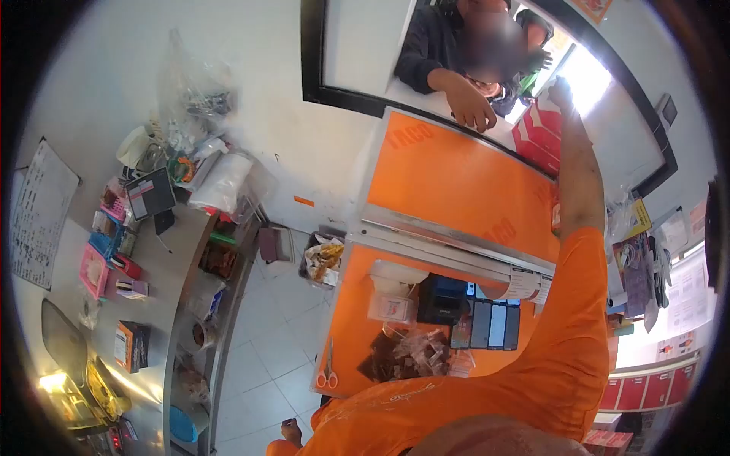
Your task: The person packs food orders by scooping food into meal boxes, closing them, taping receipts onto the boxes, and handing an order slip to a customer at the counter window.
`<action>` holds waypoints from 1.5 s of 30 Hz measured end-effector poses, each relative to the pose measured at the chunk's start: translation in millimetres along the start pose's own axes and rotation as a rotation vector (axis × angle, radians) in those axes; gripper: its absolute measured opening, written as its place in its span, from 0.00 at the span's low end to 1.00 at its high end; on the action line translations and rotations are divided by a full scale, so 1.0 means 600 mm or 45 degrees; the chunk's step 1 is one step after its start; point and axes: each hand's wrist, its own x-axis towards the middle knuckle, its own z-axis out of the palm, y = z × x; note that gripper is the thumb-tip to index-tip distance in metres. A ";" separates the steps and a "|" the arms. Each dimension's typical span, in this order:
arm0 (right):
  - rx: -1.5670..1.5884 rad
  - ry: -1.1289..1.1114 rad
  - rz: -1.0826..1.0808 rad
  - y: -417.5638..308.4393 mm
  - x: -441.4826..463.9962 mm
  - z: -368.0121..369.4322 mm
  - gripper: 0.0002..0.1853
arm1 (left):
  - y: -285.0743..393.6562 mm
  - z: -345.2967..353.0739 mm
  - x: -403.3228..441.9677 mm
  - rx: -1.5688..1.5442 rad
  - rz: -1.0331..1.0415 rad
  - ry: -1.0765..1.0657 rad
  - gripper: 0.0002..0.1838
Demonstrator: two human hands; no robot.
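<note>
My right arm, in an orange sleeve, reaches up to the service window. At its end my right hand (pixel 561 93) is closed at the top edge of a red and white box (pixel 538 135), which stands on the window ledge. Strong light from outside washes out the fingers. Low in the view, my left hand (pixel 291 431) hangs beside my body, small and dark, away from the counter; its fingers are hard to make out. Across the window a person's hand (pixel 471 106) rests over the ledge, left of the box.
The orange counter (pixel 350 304) holds scissors (pixel 328 371), several phones (pixel 490 323), a black device (pixel 443 299) and plastic wrappings (pixel 414 353). A waste bin (pixel 323 261) stands on the tiled floor. Along the left runs a grey shelf unit (pixel 163 304) with boxes and a tablet (pixel 150 194).
</note>
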 end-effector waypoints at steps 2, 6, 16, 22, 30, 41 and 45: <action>-0.267 -0.479 -0.345 0.107 0.014 0.025 0.23 | 0.028 -0.002 -0.014 0.045 0.000 -0.019 0.18; -0.814 0.129 -0.436 0.055 -0.031 0.064 0.16 | 0.033 0.009 0.011 0.184 0.028 -0.101 0.21; -0.153 -0.133 0.073 -0.251 -0.085 -0.122 0.16 | -0.021 0.008 0.069 0.175 0.197 -0.156 0.17; 0.243 -0.258 -0.338 -0.275 -0.082 -0.128 0.19 | -0.122 0.038 0.073 0.722 0.632 -0.135 0.22; -0.449 0.430 -0.386 -0.275 0.007 -0.062 0.28 | -0.140 -0.047 -0.091 -0.270 -0.054 0.027 0.24; 0.681 -0.488 -0.636 -0.881 0.023 -0.496 0.28 | -0.435 -0.046 -0.113 -0.258 -0.232 0.031 0.24; 0.997 -1.008 -0.674 -1.227 -0.136 -0.765 0.32 | -0.467 -0.123 -0.040 -0.405 -0.109 -0.043 0.26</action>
